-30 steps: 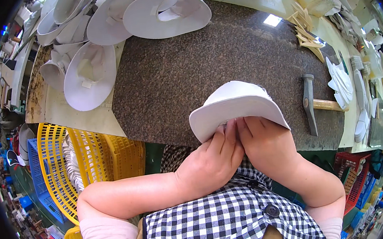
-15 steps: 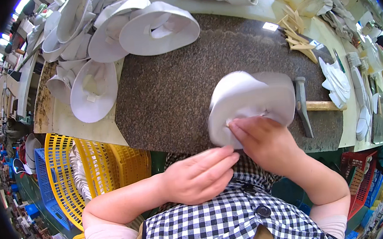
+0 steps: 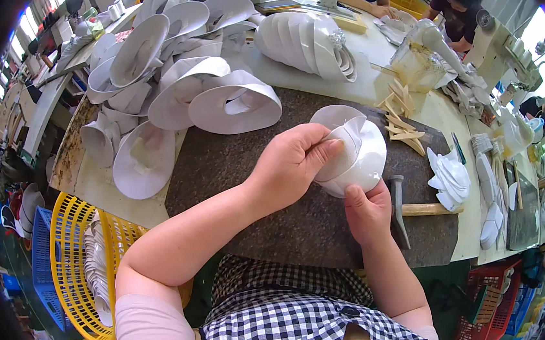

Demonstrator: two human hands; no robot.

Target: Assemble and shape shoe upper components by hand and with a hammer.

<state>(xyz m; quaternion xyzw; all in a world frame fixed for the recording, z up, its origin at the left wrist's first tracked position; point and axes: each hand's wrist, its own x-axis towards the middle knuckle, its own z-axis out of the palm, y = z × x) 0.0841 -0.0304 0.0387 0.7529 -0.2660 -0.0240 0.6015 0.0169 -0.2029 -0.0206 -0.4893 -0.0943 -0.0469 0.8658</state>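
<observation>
A white, curved piece that looks like a shoe upper (image 3: 367, 160) is held up over the dark stone slab (image 3: 279, 240). My left hand (image 3: 288, 165) pinches its left side, thumb on top, where white flaps overlap. With thumb and fingers, my right hand (image 3: 370, 213) grips the lower right edge. Just right of that hand lies a hammer (image 3: 431, 208), its metal head on the slab and its wooden handle pointing right. Several similar white uppers (image 3: 234, 103) lie at the slab's far left, loosely heaped.
Beyond the slab lie beige strips (image 3: 401, 123) and a bundle of nested white pieces (image 3: 306, 47). White cut pieces (image 3: 448, 179) sit by the hammer handle. Yellow baskets (image 3: 67, 265) stand at lower left, a red crate (image 3: 491, 300) at lower right. Two people work across the table.
My left hand has moved up from the slab's near edge onto the upper. The upper is turned and lifted, and my right hand has shifted to its near edge. The view has tilted up.
</observation>
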